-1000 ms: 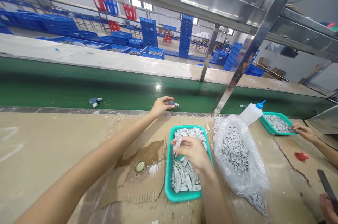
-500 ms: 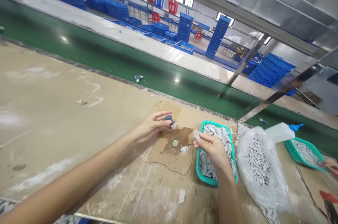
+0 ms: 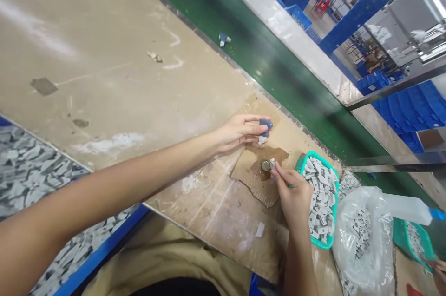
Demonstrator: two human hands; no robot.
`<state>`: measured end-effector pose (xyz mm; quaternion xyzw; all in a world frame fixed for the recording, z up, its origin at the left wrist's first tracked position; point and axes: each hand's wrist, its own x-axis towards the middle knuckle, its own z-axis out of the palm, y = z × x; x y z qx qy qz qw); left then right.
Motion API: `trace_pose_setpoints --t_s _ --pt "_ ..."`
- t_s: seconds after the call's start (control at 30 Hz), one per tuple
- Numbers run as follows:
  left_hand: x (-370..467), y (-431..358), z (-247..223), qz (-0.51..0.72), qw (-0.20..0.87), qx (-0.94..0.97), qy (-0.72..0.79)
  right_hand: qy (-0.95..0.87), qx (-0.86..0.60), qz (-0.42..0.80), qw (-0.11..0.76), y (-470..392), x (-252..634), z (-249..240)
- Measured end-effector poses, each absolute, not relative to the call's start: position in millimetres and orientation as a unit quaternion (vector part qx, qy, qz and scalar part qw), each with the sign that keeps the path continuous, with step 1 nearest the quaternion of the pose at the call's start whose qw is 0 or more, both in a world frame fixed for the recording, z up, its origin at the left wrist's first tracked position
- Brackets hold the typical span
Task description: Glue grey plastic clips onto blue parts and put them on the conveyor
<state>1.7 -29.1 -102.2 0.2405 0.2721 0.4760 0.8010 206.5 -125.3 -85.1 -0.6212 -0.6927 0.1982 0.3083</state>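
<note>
My left hand [image 3: 244,132] holds a small dark blue and white plastic part [image 3: 265,128] between thumb and fingers, above the far edge of a torn cardboard piece [image 3: 252,177]. My right hand [image 3: 294,187] pinches a small white plastic piece [image 3: 272,164], its tip beside a small round metal cap [image 3: 265,165] that lies on the wet-stained cardboard. Whether the piece touches the cap, I cannot tell. Just right of this hand stands a turquoise basket [image 3: 337,194] full of small white and grey pieces.
A clear plastic bag [image 3: 376,240] of small parts and a white bottle with a blue tip [image 3: 407,207] stand on the right. Beyond them, another person's hand [image 3: 439,270] is at a second turquoise basket [image 3: 400,235]. A green belt [image 3: 244,54] holds a blue-white part [image 3: 224,39].
The view has tilted and swung down to the left. My right hand has brought the white piece from the basket's side over to the metal cap. My left hand keeps its part.
</note>
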Motion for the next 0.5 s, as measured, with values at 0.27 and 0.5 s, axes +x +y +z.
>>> trace_pose_setpoints --t_s 0.27,0.5 --pt "4.0 -29.2 -108.2 0.477 0.798 0.263 0.256 -0.757 -0.595 0.103 0.250 -125.5 203.0 -87.7" --pt "6.3 -32.8 -107.9 0.460 0.805 0.267 0.263 -0.773 -0.583 0.078 0.237 -125.7 201.7 -88.2"
